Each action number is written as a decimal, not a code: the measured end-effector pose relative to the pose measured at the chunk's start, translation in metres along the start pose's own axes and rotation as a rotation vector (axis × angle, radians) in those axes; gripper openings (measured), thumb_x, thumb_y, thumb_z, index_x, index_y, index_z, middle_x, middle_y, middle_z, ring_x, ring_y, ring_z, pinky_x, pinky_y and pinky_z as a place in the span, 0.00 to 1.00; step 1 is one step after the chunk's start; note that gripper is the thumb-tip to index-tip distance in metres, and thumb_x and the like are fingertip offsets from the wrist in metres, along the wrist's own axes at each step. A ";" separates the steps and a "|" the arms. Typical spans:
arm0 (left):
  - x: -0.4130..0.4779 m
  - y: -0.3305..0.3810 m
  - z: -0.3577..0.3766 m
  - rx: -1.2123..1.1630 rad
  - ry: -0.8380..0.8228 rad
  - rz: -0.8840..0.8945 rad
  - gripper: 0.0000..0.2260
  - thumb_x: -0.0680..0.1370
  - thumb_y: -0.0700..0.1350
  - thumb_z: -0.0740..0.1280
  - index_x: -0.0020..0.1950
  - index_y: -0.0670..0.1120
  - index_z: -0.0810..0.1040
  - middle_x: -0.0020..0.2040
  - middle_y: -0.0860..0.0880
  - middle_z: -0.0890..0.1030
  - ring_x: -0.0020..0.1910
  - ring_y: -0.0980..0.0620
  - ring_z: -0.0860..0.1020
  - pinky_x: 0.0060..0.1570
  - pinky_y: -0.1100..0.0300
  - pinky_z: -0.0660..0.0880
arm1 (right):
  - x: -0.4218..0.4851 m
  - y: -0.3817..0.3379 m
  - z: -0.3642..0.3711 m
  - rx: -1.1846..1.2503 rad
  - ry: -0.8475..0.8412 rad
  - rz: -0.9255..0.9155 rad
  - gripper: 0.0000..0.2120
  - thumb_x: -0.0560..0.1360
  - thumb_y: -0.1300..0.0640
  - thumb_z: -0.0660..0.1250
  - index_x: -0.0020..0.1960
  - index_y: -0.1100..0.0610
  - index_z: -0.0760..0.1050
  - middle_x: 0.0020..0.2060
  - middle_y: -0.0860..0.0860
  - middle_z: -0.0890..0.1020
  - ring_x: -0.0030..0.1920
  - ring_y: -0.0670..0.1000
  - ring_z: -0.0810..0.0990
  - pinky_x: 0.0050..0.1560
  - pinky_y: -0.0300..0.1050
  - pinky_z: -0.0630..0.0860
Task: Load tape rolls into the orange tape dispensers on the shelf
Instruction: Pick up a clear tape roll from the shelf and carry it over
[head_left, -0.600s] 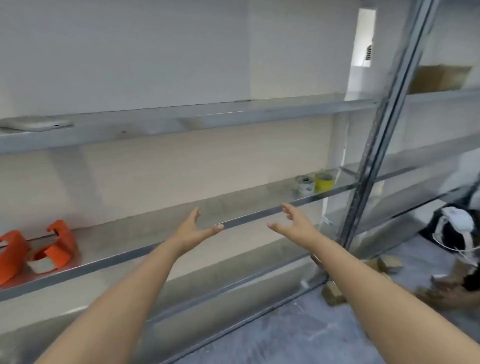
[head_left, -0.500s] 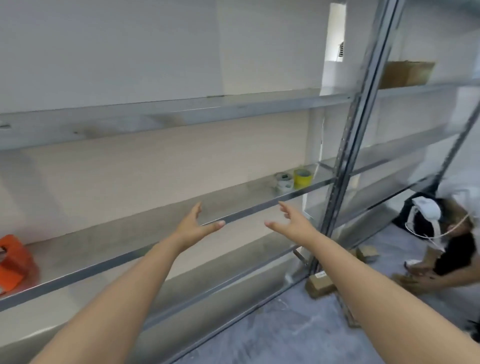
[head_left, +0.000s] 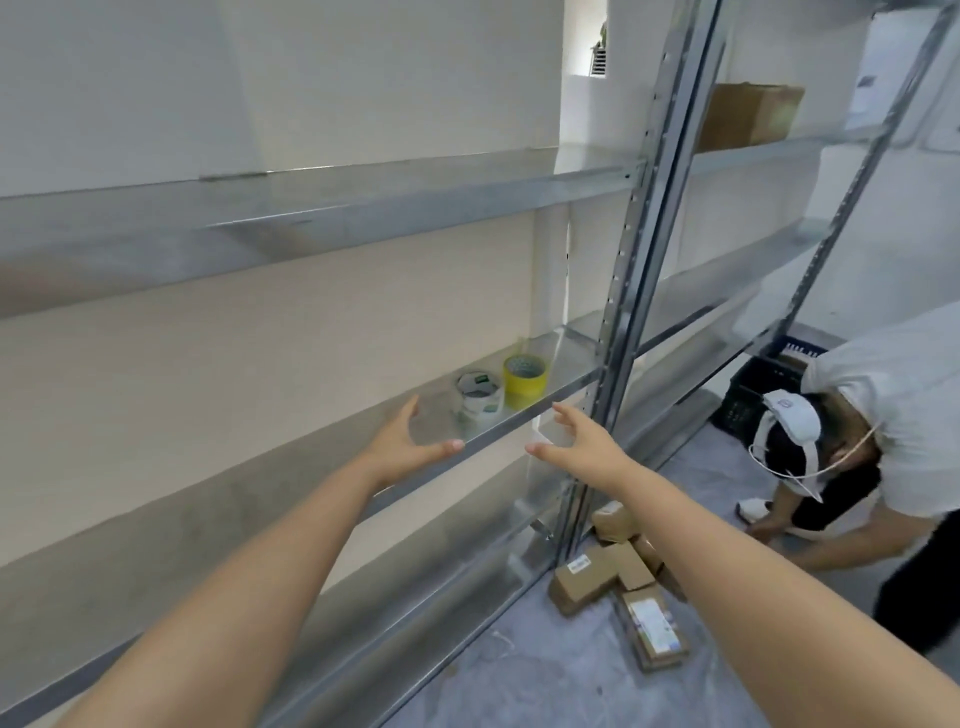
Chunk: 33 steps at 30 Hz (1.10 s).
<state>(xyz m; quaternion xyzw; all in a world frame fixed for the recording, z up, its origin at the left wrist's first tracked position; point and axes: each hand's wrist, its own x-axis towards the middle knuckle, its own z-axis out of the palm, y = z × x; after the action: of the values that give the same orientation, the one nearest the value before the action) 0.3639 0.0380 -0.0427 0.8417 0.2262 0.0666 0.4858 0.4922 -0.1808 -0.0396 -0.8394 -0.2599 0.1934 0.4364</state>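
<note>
Two tape rolls stand on the middle metal shelf (head_left: 291, 462) near its right end: a clear roll with a green and white label (head_left: 479, 399) and a yellow roll (head_left: 524, 380) just right of it. My left hand (head_left: 402, 447) reaches out, fingers apart, a short way left of the clear roll and holds nothing. My right hand (head_left: 582, 444) is spread open in front of the shelf edge, below and right of the yellow roll, also empty. No orange tape dispenser is in view.
A steel upright post (head_left: 631, 291) stands right of the rolls. Several cardboard boxes (head_left: 613, 577) lie on the floor by its foot. A person (head_left: 857, 441) bends down at the right. A brown carton (head_left: 748, 114) sits on the upper right shelf.
The view has swung right: the orange dispensers at the left have left the frame. Both open hands are now much closer to the two tape rolls.
</note>
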 end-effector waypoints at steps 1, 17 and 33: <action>0.013 -0.002 0.005 0.006 -0.001 -0.027 0.46 0.68 0.56 0.74 0.77 0.48 0.50 0.77 0.48 0.59 0.75 0.50 0.59 0.70 0.56 0.58 | 0.014 0.006 0.000 0.010 -0.021 0.009 0.40 0.70 0.46 0.71 0.74 0.54 0.55 0.73 0.53 0.64 0.73 0.52 0.62 0.66 0.46 0.62; 0.154 -0.034 0.079 -0.159 0.162 -0.385 0.49 0.66 0.47 0.77 0.76 0.45 0.49 0.77 0.47 0.56 0.73 0.46 0.63 0.61 0.61 0.64 | 0.227 0.059 0.009 -0.106 -0.418 -0.073 0.44 0.67 0.53 0.75 0.74 0.61 0.55 0.73 0.56 0.64 0.71 0.52 0.65 0.65 0.37 0.62; 0.182 -0.035 0.060 -0.092 0.354 -0.286 0.32 0.59 0.49 0.80 0.61 0.53 0.74 0.55 0.53 0.80 0.52 0.55 0.77 0.51 0.61 0.72 | 0.262 0.022 0.041 -0.081 -0.409 -0.293 0.36 0.50 0.42 0.72 0.56 0.50 0.70 0.50 0.45 0.78 0.52 0.47 0.78 0.51 0.42 0.74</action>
<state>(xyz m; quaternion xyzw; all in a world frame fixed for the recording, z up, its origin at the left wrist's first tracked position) 0.5347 0.0870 -0.1233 0.7532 0.4214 0.1539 0.4810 0.6823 -0.0072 -0.1064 -0.7529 -0.4691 0.2835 0.3643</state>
